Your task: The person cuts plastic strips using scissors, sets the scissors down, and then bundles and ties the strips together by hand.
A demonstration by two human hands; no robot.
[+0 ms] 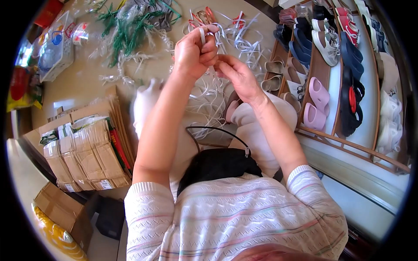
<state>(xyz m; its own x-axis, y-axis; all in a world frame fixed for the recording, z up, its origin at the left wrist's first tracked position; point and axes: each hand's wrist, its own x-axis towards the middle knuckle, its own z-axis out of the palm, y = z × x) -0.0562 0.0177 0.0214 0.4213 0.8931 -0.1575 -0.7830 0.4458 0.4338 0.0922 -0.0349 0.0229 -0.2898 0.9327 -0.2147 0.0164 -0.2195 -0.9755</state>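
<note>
My left hand (196, 51) is raised above the floor, its fingers curled round a white plastic strip (202, 35) that loops over the index finger. Just to the right and slightly lower, my right hand (240, 79) pinches thumb against fingers close to the left hand. What lies between those fingertips is mostly hidden, but it seems to be the same strip. Loose white strips (209, 104) hang or lie in a tangle below the hands. Beyond them, more white and pale-blue strips (244, 41) are spread on the floor, with red-orange pieces (207, 16) among them.
A green and clear stringy heap (130, 32) lies at the upper left, beside a white plastic basket (61, 54) holding bottles. Flattened cardboard (89, 152) stands at my left. To the right is a wooden shoe rack (322, 135) with several pairs. A black bag (217, 167) rests on my lap.
</note>
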